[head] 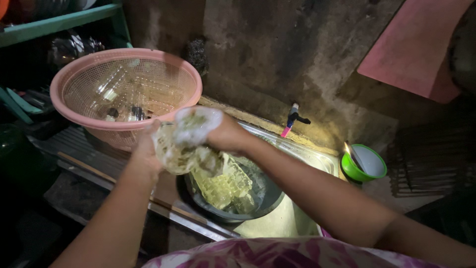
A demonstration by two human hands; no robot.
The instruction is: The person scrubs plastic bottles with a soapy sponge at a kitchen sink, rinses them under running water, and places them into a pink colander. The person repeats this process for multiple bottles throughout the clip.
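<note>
Left hand (pixel 148 149) clamps a glass (pixel 176 154) over the basin (pixel 263 198); right hand (pixel 223 133) fingers grip a soapy sponge (pixel 196 124) to scrub it.

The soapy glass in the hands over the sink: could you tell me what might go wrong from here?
The glass is wet and sudsy between the left hand and right hand, so it may slip. It would land on the other glasses in the metal basin below and could chip them. Dim light makes cracks hard to spot.
</note>
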